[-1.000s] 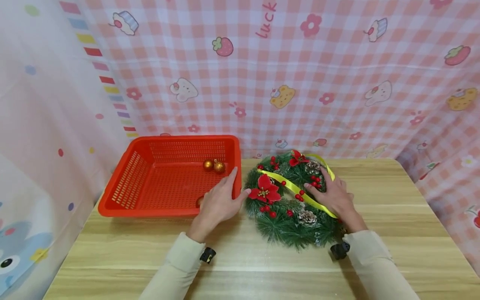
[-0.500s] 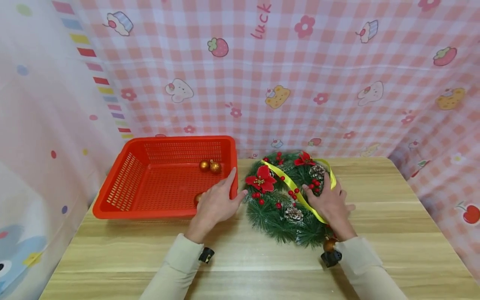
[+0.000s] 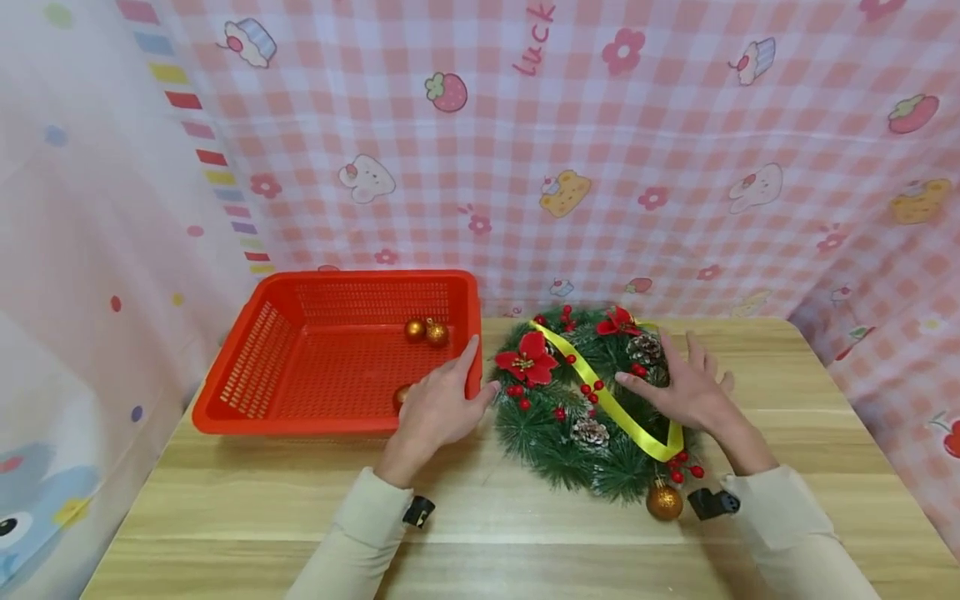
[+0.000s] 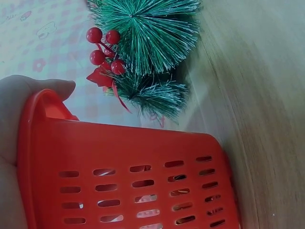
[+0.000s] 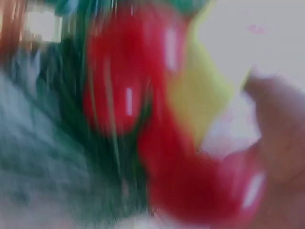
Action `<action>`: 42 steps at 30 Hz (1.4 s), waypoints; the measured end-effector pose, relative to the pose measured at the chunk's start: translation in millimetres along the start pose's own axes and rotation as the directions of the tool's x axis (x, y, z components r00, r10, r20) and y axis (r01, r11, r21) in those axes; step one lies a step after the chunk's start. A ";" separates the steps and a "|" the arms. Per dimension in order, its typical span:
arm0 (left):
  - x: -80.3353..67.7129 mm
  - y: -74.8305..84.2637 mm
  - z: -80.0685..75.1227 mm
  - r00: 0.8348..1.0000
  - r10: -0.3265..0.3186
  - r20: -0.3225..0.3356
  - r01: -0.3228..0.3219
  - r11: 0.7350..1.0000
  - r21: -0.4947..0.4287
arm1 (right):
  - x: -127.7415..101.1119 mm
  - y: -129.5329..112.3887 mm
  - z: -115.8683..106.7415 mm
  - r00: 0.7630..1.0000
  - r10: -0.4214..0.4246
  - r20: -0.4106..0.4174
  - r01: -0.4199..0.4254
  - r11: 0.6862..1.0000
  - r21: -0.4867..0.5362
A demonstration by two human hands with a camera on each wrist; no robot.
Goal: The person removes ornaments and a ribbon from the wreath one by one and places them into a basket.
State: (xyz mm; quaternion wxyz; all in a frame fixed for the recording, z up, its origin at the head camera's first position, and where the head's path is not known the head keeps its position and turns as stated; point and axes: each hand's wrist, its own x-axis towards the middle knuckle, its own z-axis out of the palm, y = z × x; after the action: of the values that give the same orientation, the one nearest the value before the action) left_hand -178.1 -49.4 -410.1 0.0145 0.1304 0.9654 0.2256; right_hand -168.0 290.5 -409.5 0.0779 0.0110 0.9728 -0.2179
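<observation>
On the counter (image 3: 525, 542), left grip (image 3: 441, 406) holding the basket (image 3: 300, 427) by its right rim, right grip (image 3: 693, 390) splayed over the right edge of the wreath (image 3: 540, 437) alongside, counter running on rightward.

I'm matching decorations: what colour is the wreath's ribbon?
The ribbon is yellow, clearest in the head view.

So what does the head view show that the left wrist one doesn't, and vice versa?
Head only: the right hand, fingers spread; the yellow ribbon; the pinecones; and the gold ball at the near edge of the wreath.

Left wrist only: a close look at the slotted outer face of a basket wall.

Both: the left hand at the red basket, wreath greenery, red berries, the tabletop and the checked backdrop.
</observation>
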 end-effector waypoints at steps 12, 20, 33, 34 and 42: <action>0.3 -0.1 -0.7 1.000 -0.014 -0.005 0.014 1.000 0.005 | 43.0 31.9 8.8 0.907 -0.422 0.001 0.421 0.905 -0.063; -0.3 -0.9 0.3 1.000 -0.019 -0.003 0.019 1.000 0.010 | 47.5 35.9 21.9 0.922 -0.386 0.005 0.386 0.922 -0.005; 0.6 -0.6 1.7 1.000 -0.009 -0.007 0.009 1.000 0.008 | 29.7 30.3 22.7 0.972 -0.235 0.002 0.235 0.969 -0.071; 0.7 -0.6 1.9 1.000 -0.008 -0.006 0.008 1.000 0.006 | 27.8 29.8 23.3 0.975 -0.221 -0.001 0.221 0.973 -0.071; 0.7 -2.0 1.6 1.000 -0.004 -0.006 0.004 1.000 0.008 | 9.3 20.1 32.0 0.992 -0.096 -0.084 0.090 0.994 -0.066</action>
State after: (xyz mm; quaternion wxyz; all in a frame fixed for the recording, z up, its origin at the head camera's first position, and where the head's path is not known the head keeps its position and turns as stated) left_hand -179.1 -50.2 -412.4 0.0115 0.1278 0.9666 0.2219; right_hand -171.4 295.0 -448.1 0.0255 -0.0273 0.9810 -0.1904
